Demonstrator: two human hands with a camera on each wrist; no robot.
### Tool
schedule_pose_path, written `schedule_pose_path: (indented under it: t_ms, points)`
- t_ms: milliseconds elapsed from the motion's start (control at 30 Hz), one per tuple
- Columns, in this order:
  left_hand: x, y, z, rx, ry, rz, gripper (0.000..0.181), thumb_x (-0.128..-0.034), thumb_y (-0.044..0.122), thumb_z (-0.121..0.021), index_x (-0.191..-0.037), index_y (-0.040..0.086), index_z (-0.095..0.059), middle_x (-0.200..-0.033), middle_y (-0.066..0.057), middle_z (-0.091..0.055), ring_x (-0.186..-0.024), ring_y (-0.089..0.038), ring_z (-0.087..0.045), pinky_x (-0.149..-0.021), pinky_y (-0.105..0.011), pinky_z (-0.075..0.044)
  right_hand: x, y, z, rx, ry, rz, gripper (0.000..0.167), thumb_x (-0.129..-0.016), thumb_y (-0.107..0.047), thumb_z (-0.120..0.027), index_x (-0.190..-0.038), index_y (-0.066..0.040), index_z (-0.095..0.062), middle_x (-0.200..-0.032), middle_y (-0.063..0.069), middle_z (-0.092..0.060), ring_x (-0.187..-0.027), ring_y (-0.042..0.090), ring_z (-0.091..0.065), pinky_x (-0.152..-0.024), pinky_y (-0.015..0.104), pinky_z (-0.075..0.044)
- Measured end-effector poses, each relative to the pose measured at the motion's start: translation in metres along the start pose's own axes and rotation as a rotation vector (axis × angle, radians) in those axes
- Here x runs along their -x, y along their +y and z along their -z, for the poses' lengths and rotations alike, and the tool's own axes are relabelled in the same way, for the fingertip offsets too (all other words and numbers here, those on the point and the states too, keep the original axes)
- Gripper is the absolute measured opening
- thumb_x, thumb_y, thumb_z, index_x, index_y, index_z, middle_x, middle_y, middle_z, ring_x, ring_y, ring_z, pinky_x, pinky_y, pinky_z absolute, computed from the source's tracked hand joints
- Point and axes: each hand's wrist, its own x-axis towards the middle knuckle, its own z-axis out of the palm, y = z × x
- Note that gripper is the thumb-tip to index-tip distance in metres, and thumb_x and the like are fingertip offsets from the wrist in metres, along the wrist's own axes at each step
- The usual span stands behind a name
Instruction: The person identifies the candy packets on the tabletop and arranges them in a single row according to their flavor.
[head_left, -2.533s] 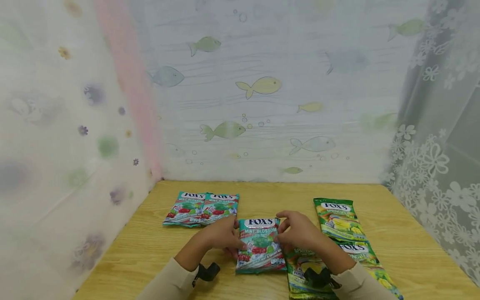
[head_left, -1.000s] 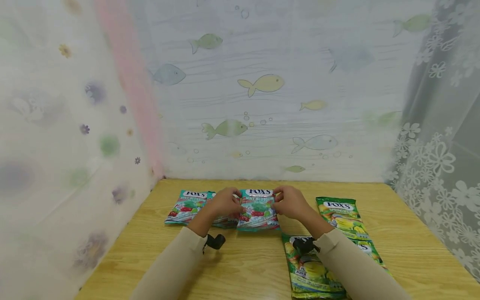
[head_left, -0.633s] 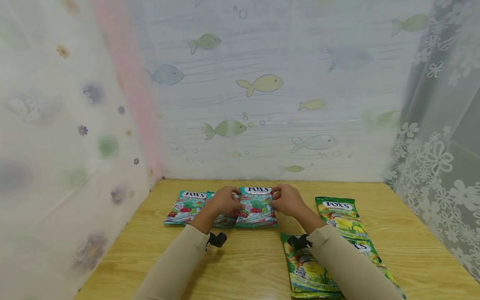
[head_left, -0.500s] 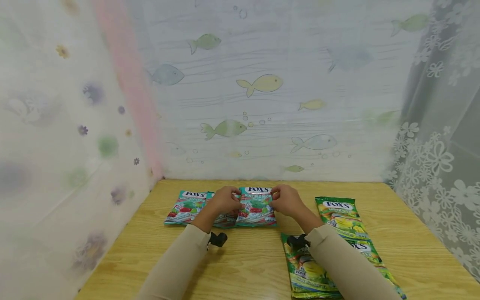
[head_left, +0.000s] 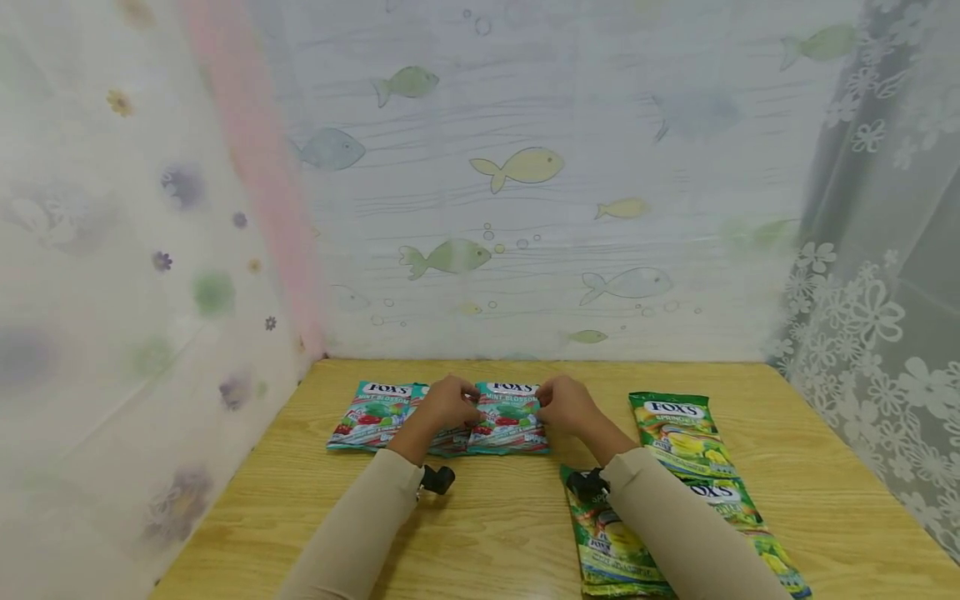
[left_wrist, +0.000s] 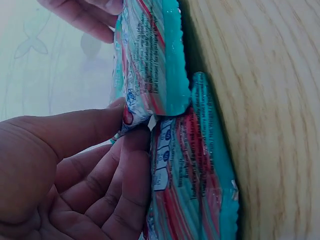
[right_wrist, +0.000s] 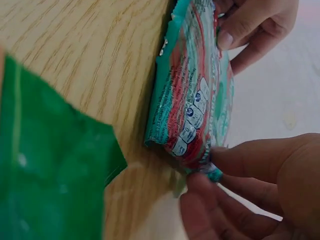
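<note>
Both hands are at a teal Mint Blossom bag point(head_left: 510, 419) near the back of the table. The left hand point(head_left: 447, 403) pinches its left edge; in the left wrist view the thumb and fingers of the left hand point(left_wrist: 95, 165) grip a corner of the bag point(left_wrist: 145, 55). At the bag's right edge is the right hand point(head_left: 566, 406); in the right wrist view the right hand point(right_wrist: 255, 185) has thumb and fingers round the lower corner of the bag point(right_wrist: 192, 100). A second teal bag point(head_left: 450, 440) lies directly left, partly hidden by the left hand, beside a third teal bag point(head_left: 372, 414).
Green Springtea-type bags lie on the right: one green bag point(head_left: 681, 437) at the back, another green bag point(head_left: 618, 554) in front, partly under the right forearm, and more beside it. The wooden table point(head_left: 480, 517) meets printed curtains point(head_left: 525, 208) behind.
The held teal bag has travelled from the front middle to the back, beside the other teal bags, and now lies lower against the table. The right hand has shifted slightly left.
</note>
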Motion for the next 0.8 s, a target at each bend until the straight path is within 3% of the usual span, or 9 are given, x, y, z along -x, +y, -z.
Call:
schedule_pose_path:
  t_ms: [167,367,800]
  points:
    - [0.000,-0.001,0.000,0.004,-0.004,0.032,0.047,-0.0903,0.022,-0.083,-0.132,0.007,-0.070,-0.122,-0.015,-0.071,-0.076,-0.018,-0.071,-0.073,-0.040,-0.061,-0.002,0.004,-0.004,0.043,-0.039,-0.011,0.038,-0.090,-0.013,-0.079,-0.126,-0.001,-0.073,-0.112,0.013,-0.072,-0.101,0.028,-0.067,-0.083,0.043,-0.060]
    - [-0.003,-0.006,-0.001,0.010,0.000,0.037,0.046,-0.0900,0.023,-0.083,-0.132,0.009,-0.071,-0.129,-0.014,-0.070,-0.086,-0.019,-0.072,-0.078,-0.042,-0.062,-0.003,-0.001,-0.008,0.062,-0.033,-0.003,0.036,-0.091,-0.011,-0.079,-0.125,0.000,-0.074,-0.114,0.014,-0.073,-0.103,0.030,-0.068,-0.084,0.044,-0.060]
    - [0.000,-0.016,0.004,0.026,0.007,0.080,0.047,-0.0897,0.023,-0.083,-0.133,0.012,-0.070,-0.126,-0.012,-0.070,-0.086,-0.019,-0.071,-0.078,-0.041,-0.061,-0.006,-0.010,-0.021,0.063,-0.023,0.001,0.033,-0.091,-0.011,-0.079,-0.122,-0.002,-0.076,-0.111,0.012,-0.074,-0.097,0.025,-0.067,-0.077,0.038,-0.058]
